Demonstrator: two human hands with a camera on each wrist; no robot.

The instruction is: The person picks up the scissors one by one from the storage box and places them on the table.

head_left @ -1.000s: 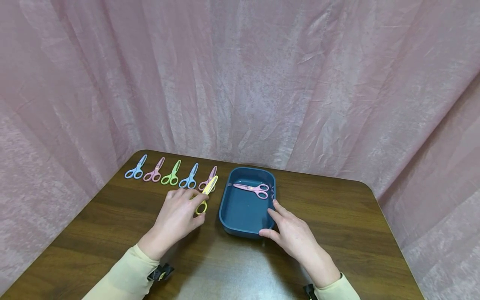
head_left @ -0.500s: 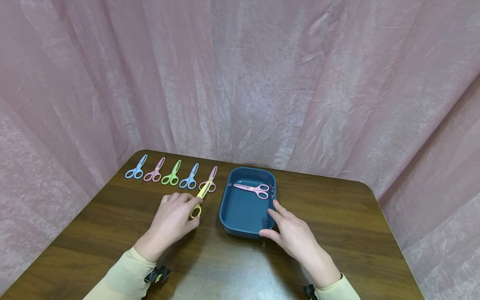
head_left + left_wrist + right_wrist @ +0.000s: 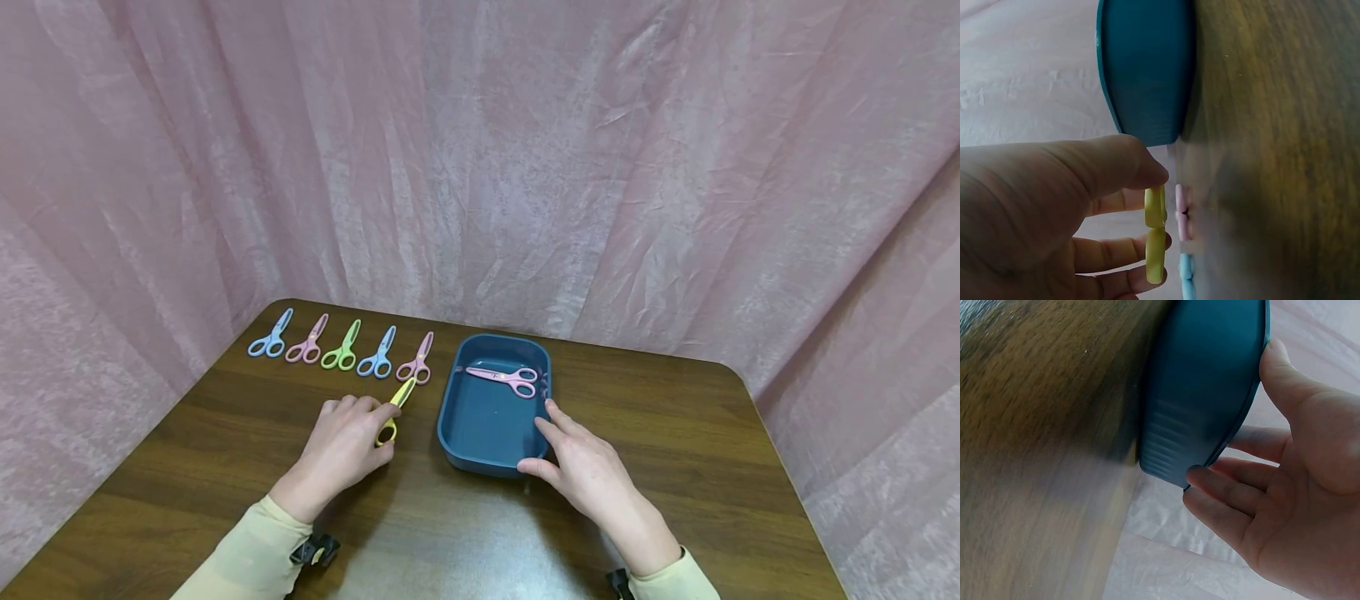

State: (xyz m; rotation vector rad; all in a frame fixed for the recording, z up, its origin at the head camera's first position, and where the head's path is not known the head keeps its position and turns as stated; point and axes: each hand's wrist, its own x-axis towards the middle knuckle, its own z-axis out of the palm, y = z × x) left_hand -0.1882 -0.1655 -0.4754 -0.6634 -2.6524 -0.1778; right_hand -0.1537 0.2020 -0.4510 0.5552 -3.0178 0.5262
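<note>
My left hand (image 3: 339,448) pinches yellow scissors (image 3: 402,395) between thumb and fingers, blades pointing away and slightly right. In the left wrist view the handle loops of the yellow scissors (image 3: 1155,256) show edge-on, a little above the table. Just beyond their tips lies a pair of pink scissors (image 3: 420,363), right end of a slanted row. To the right stands a dark blue open box (image 3: 487,462), with other pink scissors (image 3: 504,379) lying across its far half. My right hand (image 3: 588,467) rests thumb and fingertips against the box's right rim, fingers loosely extended.
The row continues leftward with blue scissors (image 3: 377,358), green scissors (image 3: 343,350), pink scissors (image 3: 307,343) and blue scissors (image 3: 272,338). All lie on a brown wooden table (image 3: 660,400). Pink curtains (image 3: 525,167) hang behind and around it.
The left hand has drawn the yellow scissors toward the person and slightly left, uncovering the pink pair at the row's right end. The right hand and box have stayed put.
</note>
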